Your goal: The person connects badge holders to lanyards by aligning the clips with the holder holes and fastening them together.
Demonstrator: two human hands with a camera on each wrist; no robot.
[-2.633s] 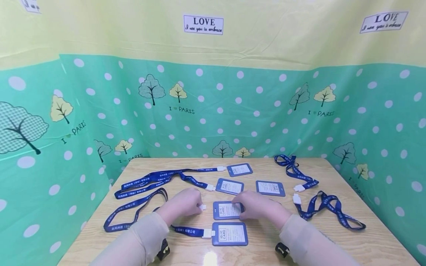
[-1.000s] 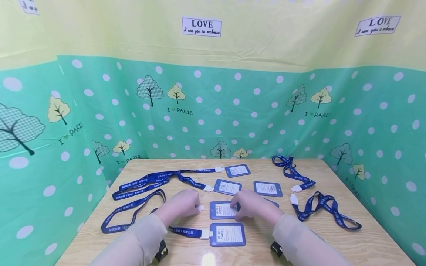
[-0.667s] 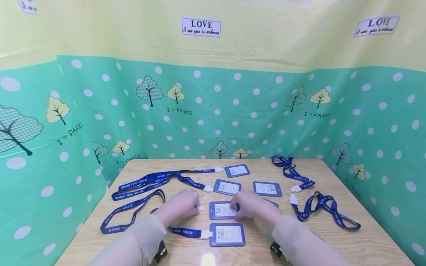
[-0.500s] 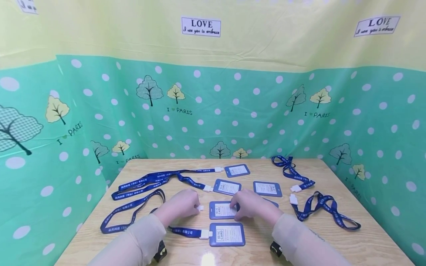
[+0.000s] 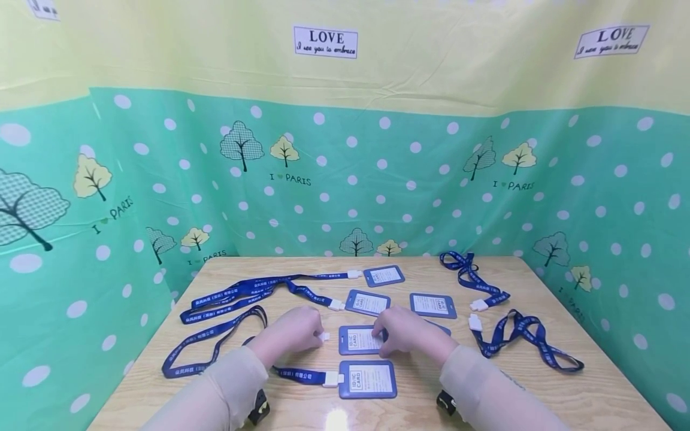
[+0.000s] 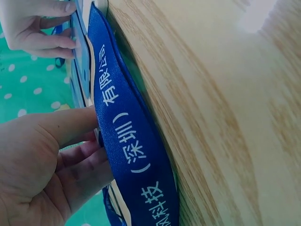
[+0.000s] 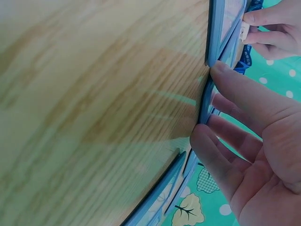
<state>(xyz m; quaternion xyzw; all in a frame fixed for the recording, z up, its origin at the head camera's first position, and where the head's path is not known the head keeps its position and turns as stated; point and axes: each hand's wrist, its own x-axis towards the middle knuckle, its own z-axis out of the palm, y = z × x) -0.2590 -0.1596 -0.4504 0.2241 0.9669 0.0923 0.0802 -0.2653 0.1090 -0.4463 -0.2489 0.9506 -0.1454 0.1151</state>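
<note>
My left hand (image 5: 299, 329) pinches the white plastic clip (image 5: 325, 336) of a blue lanyard, its tip poking out past the fingers. The right wrist view also shows this clip (image 7: 244, 31). To its right lies a blue ID badge holder (image 5: 353, 341), slot end toward the clip, with a narrow gap between. My right hand (image 5: 405, 330) grips that holder by its right end, thumb and fingers at opposite edges. In the left wrist view a printed lanyard strap (image 6: 127, 136) crosses in front and covers my fingertips.
Nearer me, another badge holder (image 5: 368, 380) touches a lanyard clip (image 5: 333, 379). Two more holder-and-lanyard pairs lie behind, including the far holder (image 5: 384, 275). A reversed holder (image 5: 433, 305) lies to the right, another partly behind my right hand. Two lanyards (image 5: 533, 335) lie at the right.
Since the oldest frame, my right hand and the gripped badge holder have shifted slightly left toward the clip. The head view has shifted a little. Over the last second the hands stay nearly still.
</note>
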